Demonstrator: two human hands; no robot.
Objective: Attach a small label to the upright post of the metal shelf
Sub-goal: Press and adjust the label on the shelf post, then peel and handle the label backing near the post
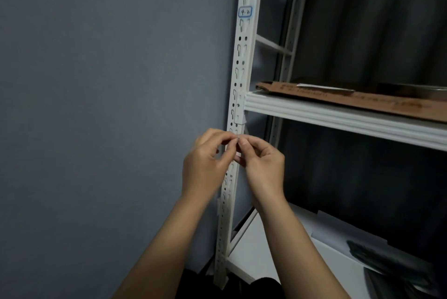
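A white perforated upright post [242, 56] of the metal shelf runs from top centre down to the floor. High on it sits a small blue-bordered label [245, 12] with handwriting. My left hand [205, 165] and my right hand [263, 165] meet in front of the post, just below the middle shelf beam. Their fingertips pinch together a tiny whitish piece, apparently a small label [238, 139], too small to make out. Both hands hide the stretch of post behind them.
A grey wall [96, 80] fills the left. The white shelf beam [338, 117] carries flat brown cardboard [350, 102]. The lower shelf [302, 250] holds white sheets and dark flat items at right. Dark clothing shows at the bottom edge.
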